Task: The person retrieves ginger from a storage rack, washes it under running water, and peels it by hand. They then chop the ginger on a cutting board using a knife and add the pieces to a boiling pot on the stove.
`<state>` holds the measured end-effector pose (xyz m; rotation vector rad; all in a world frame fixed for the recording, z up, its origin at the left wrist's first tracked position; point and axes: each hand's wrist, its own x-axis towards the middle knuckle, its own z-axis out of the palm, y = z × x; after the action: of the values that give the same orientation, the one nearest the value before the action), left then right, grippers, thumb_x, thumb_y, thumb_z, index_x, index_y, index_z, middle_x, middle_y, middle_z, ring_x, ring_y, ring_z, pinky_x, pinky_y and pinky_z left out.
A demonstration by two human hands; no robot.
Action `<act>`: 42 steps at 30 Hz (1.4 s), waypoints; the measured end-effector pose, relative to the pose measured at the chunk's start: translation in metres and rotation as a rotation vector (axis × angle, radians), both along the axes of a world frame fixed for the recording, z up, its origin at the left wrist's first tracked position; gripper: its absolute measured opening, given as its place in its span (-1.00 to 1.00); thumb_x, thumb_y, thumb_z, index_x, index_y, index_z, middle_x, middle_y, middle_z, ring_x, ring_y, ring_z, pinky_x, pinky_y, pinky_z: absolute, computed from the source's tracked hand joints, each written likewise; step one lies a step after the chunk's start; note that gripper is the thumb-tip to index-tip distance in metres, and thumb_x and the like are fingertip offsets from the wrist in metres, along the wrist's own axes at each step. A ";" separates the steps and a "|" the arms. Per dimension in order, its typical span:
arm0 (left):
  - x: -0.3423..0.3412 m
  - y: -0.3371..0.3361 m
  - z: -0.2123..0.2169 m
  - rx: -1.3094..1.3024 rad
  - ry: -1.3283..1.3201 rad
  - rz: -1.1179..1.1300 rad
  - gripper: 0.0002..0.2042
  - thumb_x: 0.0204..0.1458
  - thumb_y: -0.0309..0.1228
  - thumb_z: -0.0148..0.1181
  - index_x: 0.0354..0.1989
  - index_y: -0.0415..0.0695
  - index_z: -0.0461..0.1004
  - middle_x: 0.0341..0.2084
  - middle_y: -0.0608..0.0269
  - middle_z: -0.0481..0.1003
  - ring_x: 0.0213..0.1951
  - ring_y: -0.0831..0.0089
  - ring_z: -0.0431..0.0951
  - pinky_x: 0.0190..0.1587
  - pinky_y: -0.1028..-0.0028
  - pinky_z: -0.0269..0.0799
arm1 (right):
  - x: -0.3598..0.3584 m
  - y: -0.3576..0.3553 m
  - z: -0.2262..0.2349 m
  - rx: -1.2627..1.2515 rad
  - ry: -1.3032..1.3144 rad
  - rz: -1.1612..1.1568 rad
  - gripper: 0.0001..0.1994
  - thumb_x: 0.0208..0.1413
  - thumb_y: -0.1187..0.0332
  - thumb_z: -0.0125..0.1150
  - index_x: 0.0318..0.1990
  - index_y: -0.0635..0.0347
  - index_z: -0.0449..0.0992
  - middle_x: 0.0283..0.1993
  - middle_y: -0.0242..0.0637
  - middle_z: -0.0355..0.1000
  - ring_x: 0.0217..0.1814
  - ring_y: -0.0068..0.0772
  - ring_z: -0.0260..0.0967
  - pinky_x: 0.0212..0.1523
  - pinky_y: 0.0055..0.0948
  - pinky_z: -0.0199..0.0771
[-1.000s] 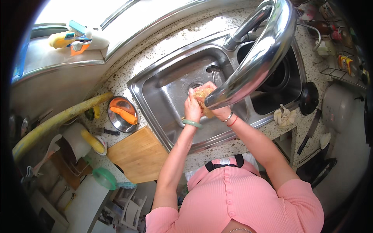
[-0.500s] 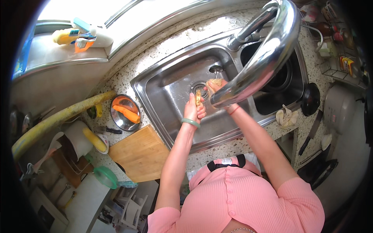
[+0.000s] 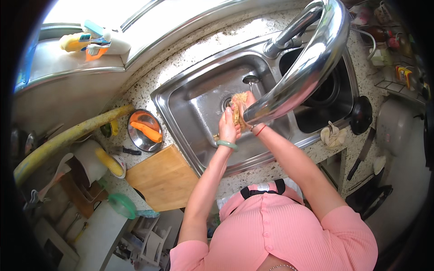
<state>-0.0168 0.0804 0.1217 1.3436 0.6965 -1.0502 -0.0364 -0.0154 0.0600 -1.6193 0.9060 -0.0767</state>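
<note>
Over the left basin of the steel sink (image 3: 190, 108), my two hands are close together. My left hand (image 3: 228, 126) is closed around a knobbly yellow-brown piece that looks like ginger root (image 3: 236, 116). A small yellowish bit also shows beside the left wrist, and I cannot tell whether it belongs to the same piece. In my right hand (image 3: 249, 100) is a tan, fibrous scrubber (image 3: 240, 98), pressed against the root. The chrome faucet (image 3: 289, 97) arches above and hides part of the right hand and wrist.
Left of the sink are a metal bowl (image 3: 144, 141) holding peeled carrots (image 3: 147, 131), a wooden cutting board (image 3: 165, 183) and a black-handled knife (image 3: 131, 151). A pale cloth (image 3: 333, 136), a black lid (image 3: 361, 115) and a large knife (image 3: 361, 156) lie to the right.
The right hand has moved left with the scrubber, which now touches the root. My left hand has shifted slightly right and down, its wrist turned a little.
</note>
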 end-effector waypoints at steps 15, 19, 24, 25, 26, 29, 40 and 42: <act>-0.005 -0.003 -0.030 0.297 -0.666 -0.246 -0.40 0.24 0.01 -0.33 -0.27 -0.33 0.51 -0.49 0.05 0.56 -0.40 0.22 0.53 -0.28 0.25 0.38 | 0.004 0.001 0.063 -0.037 -0.281 0.085 -0.82 0.02 0.45 0.08 -0.21 0.24 0.33 -0.30 -0.17 0.40 -0.25 -0.33 0.38 -0.23 -0.38 0.38; -0.004 0.009 -0.027 0.200 -0.457 -0.198 -0.44 0.23 0.04 -0.31 -0.33 -0.24 0.46 -0.71 0.24 0.40 -0.64 0.41 0.40 -0.56 0.37 0.28 | 0.009 -0.006 0.029 0.148 -0.230 0.025 -0.83 0.09 0.39 0.10 -0.23 0.26 0.31 -0.35 -0.29 0.39 -0.31 -0.46 0.39 -0.27 -0.47 0.42; 0.018 0.008 -0.002 -0.251 0.105 0.019 -0.48 0.17 0.17 -0.28 -0.51 -0.05 0.28 -0.83 0.48 0.06 -0.82 0.64 0.03 -0.76 0.57 -0.02 | -0.002 -0.041 0.044 0.758 -0.183 -0.039 -0.83 0.14 0.38 0.13 -0.18 0.26 0.38 -0.21 -0.27 0.46 -0.21 -0.55 0.42 -0.20 -0.58 0.46; 0.019 0.003 0.003 -0.196 0.111 0.060 -0.47 0.14 0.21 -0.28 -0.51 -0.02 0.28 -0.83 0.50 0.03 -0.83 0.65 -0.02 -0.78 0.58 -0.09 | -0.008 -0.044 0.050 0.744 -0.181 0.002 -0.84 0.13 0.39 0.15 -0.19 0.25 0.40 -0.16 -0.30 0.44 -0.12 -0.56 0.38 -0.11 -0.57 0.42; 0.018 0.002 0.002 -0.192 0.110 0.036 -0.47 0.15 0.20 -0.29 -0.51 -0.02 0.28 -0.83 0.51 0.03 -0.83 0.65 -0.01 -0.78 0.59 -0.09 | -0.014 -0.042 0.049 0.692 -0.179 0.083 -0.81 0.09 0.38 0.17 -0.17 0.24 0.42 -0.12 -0.28 0.43 -0.10 -0.55 0.37 -0.10 -0.55 0.40; 0.010 -0.006 -0.006 -0.089 0.055 -0.027 -0.48 0.18 0.17 -0.34 -0.52 0.00 0.29 -0.84 0.53 0.06 -0.83 0.66 0.01 -0.79 0.60 -0.13 | -0.022 -0.023 0.053 0.319 -0.204 0.284 -0.75 -0.07 0.37 0.26 -0.20 0.24 0.49 -0.11 -0.23 0.44 -0.07 -0.50 0.37 -0.09 -0.48 0.36; 0.029 0.037 -0.023 -0.378 0.186 -0.140 -0.48 0.19 0.13 -0.29 -0.60 -0.06 0.18 -0.86 0.50 0.03 -0.84 0.68 -0.01 -0.81 0.61 -0.09 | 0.004 -0.003 -0.020 0.470 -0.120 0.068 -0.76 0.04 0.33 0.24 -0.26 0.27 0.35 -0.36 -0.36 0.39 -0.33 -0.59 0.35 -0.32 -0.54 0.39; 0.028 0.043 -0.041 -0.229 0.133 -0.098 -0.50 0.19 0.10 -0.26 -0.51 -0.09 0.27 -0.81 0.44 0.12 -0.79 0.63 0.10 -0.76 0.58 0.04 | -0.005 -0.019 -0.046 0.493 -0.005 0.054 -0.70 0.03 0.31 0.26 -0.19 0.31 0.36 -0.32 -0.32 0.42 -0.33 -0.56 0.38 -0.34 -0.53 0.42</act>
<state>0.0115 0.1235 0.0808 1.1262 0.5927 -1.2672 -0.0411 -0.0346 0.0144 -1.1810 0.8006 0.1696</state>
